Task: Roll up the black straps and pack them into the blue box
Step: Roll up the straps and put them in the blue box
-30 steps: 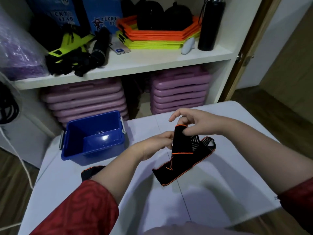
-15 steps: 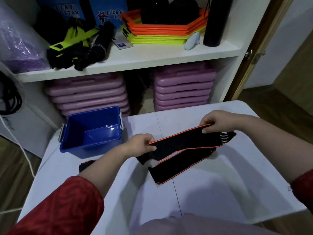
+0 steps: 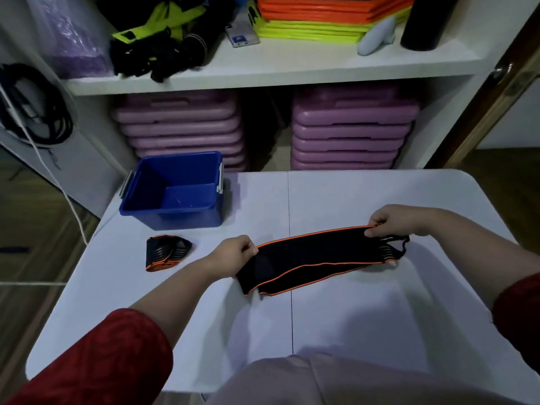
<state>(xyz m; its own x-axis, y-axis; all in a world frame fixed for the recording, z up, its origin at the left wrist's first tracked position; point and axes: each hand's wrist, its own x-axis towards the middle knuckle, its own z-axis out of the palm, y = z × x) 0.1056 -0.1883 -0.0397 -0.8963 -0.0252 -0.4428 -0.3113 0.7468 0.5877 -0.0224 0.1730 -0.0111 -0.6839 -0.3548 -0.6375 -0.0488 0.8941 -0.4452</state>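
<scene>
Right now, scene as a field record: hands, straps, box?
left hand: pinching left end of strap
right hand: pinching right end of strap
strap: black, orange trim, stretched flat between both hands, not rolled
second strap: bundled, on table in front of box
box: blue, open, no strap inside
table: white

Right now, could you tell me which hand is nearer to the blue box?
Left. The left hand sits just in front of the blue box, pinching the black strap; the right hand holds its far right end.

Box behind rolled strap (table's left); flat strap ctr.
</scene>
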